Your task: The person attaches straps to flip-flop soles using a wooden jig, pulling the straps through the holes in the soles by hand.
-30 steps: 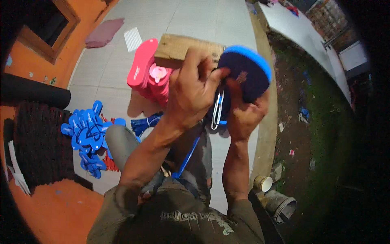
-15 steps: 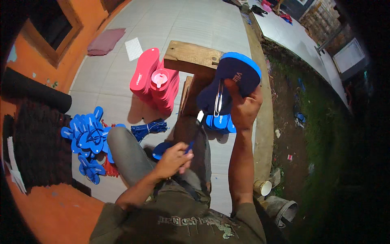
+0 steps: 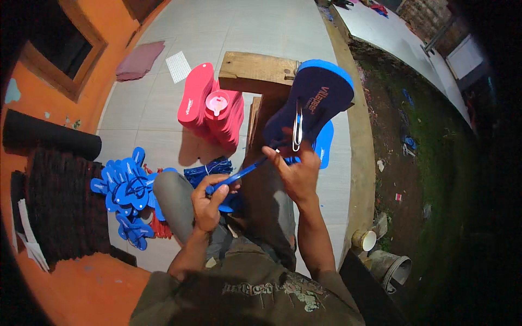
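My left hand (image 3: 208, 205) is closed around one end of a blue flip-flop strap (image 3: 242, 175). The strap runs up and right to my right hand (image 3: 298, 173), whose thumb and fingertips pinch its other end. Just above my right hand, a dark navy flip-flop sole (image 3: 318, 95) with a bright blue edge leans at the end of a wooden block (image 3: 255, 69). Against the sole's face hangs a looped metal wire tool (image 3: 297, 127). My right fingers partly cover the sole's lower end.
Stacked pink soles (image 3: 223, 127) stand left of the block, with a small pink cup (image 3: 216, 102) on top. Blue flip-flops (image 3: 125, 185) lie piled by my left knee, near a bundle of dark blue straps (image 3: 206, 169). At right, the tiled floor's edge borders soil and grass.
My right hand has come down off the sole's face to the strap's upper end. My left hand has shifted left, and the strap now stretches between both hands.
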`<state>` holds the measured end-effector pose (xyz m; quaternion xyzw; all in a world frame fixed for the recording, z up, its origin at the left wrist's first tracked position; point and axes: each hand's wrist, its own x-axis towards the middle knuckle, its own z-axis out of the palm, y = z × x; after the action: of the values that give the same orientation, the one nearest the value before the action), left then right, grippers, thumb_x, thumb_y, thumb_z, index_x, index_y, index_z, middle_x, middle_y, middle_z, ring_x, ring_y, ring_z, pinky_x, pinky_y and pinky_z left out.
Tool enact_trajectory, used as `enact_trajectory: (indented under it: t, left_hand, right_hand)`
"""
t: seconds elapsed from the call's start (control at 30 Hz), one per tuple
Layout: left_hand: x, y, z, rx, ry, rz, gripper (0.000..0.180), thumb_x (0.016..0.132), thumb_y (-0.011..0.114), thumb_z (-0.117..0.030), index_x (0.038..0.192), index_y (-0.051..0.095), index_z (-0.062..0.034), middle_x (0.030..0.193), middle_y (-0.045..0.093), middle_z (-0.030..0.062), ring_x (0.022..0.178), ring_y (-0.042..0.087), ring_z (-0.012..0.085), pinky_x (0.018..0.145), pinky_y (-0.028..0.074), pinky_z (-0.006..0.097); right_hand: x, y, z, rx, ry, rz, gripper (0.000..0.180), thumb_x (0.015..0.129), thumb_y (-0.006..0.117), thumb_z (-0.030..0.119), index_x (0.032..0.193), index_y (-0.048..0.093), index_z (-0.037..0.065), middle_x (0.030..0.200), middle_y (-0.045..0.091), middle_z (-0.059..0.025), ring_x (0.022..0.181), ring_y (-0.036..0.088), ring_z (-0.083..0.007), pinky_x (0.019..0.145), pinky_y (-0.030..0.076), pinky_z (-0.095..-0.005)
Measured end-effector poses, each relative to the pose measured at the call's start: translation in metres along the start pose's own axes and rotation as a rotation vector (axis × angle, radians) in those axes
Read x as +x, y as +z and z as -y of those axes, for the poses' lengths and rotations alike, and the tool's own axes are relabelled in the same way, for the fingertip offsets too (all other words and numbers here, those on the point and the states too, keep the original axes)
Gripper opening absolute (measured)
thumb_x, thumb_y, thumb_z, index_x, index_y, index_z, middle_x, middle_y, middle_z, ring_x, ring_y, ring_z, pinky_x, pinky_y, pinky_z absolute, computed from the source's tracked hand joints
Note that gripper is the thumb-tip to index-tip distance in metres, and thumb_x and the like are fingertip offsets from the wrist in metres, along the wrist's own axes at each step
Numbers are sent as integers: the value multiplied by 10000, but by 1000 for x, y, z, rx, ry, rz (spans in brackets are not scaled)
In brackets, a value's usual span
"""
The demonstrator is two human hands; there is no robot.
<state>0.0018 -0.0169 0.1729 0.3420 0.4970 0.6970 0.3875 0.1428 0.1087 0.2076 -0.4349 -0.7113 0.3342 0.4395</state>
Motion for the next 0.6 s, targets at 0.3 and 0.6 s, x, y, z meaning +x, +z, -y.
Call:
enact_trajectory:
  t: [0.3,0.6]
  left_hand:
    - [50,25,3,-457,-27,-42,145,836,507,-78,965,518,-12,916,590,114,876,574,205,849,447,358]
    - [110,36,-17,-509,-74,74,239,853,523,-95,1076,477,-23,792,572,69,686,550,155,666,464,284]
  right_hand:
    - [-12,0,-54,-204,15,-345,33,730,629,52,739,632,21,587,554,-76,474,458,-168,482,382,-256]
    - [-19,-25,-38,144,48,195,171,731,672,122,849,657,-1,770,649,-100,631,567,-124,604,434,-239]
